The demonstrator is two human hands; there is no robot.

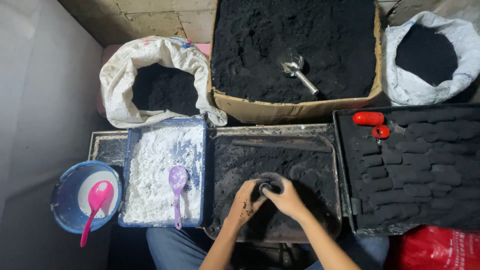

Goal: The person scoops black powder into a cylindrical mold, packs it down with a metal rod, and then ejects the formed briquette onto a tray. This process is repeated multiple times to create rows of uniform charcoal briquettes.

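Observation:
Both my hands work over a dark metal tray (336,200) filled with black powder. My left hand (245,204), dusted black, cups the side of a small round dark mould (266,187) that stands in the powder. My right hand (286,199) reaches across from the right, its fingers closed on the mould's rim. Inside the mould only a dark hollow shows.
A blue tray (129,175) of white powder with a purple spoon (177,189) sits left; a blue bowl (64,186) with a pink spoon (95,202) further left. Right, a black tray (345,175) holds several black briquettes and two red cylinders (369,119). Behind: two sacks, a cardboard box (290,110) with a scoop (296,70).

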